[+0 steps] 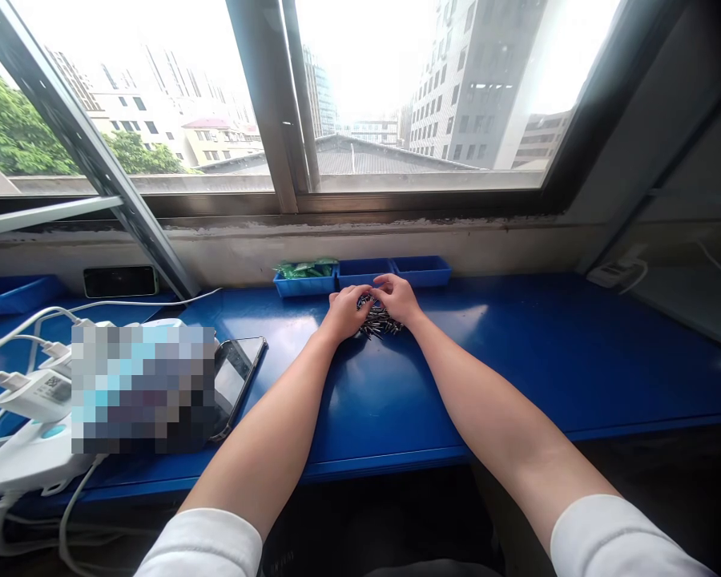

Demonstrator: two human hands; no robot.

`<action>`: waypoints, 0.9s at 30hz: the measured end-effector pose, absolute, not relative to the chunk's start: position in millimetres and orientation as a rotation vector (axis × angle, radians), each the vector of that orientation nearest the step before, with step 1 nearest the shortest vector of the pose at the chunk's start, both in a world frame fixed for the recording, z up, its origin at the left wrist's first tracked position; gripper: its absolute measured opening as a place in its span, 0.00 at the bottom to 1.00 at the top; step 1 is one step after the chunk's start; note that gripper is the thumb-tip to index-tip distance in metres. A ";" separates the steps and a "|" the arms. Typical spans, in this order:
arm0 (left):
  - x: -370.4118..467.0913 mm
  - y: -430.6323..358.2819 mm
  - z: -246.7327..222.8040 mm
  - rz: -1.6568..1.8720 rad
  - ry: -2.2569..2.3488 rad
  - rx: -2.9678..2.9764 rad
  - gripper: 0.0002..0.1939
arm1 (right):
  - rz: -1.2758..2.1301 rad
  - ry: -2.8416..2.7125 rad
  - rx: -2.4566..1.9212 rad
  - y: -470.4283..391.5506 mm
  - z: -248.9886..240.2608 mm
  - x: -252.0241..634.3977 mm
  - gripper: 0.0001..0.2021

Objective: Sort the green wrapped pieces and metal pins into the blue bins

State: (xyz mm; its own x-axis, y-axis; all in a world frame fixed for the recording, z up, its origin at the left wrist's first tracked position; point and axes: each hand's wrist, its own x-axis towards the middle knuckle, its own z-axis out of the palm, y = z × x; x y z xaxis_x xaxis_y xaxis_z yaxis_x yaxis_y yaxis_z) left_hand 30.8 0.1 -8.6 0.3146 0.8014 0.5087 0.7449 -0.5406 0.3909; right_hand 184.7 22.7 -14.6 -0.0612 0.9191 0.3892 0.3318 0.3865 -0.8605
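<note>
A small pile of dark and silvery metal pieces (380, 322) lies on the blue table (390, 401), near its back edge. My left hand (347, 312) is at the pile's left side, its fingers curled and thumb toward the middle. On the right side, my right hand (397, 298) bends over the pile with thumb and fingers brought near each other. The fingertips of both hands almost meet above the pieces. Whatever either hand pinches is too small to make out.
Behind the hands stand blue bins, one holding green packets (305, 271), the others at its right (366, 271) (420, 271). To the left lie a phone (237, 381), a white power strip (30, 461) with chargers and cables, and another phone (120, 281). A metal post (150, 232) rises at the back left.
</note>
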 end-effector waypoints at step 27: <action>28.4 7.2 -10.5 1.099 1.601 2.398 0.14 | 0.641 -1.655 -1.132 22.0 -13.2 185.1 0.11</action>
State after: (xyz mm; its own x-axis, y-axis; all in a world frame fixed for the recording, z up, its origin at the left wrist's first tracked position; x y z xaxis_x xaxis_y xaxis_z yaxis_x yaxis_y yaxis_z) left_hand 28.4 7.2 -10.5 0.2085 0.8258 0.5241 0.7858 -0.4605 0.4129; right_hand 185.1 22.0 -13.2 -0.0732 0.9001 0.4295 0.3758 0.4238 -0.8241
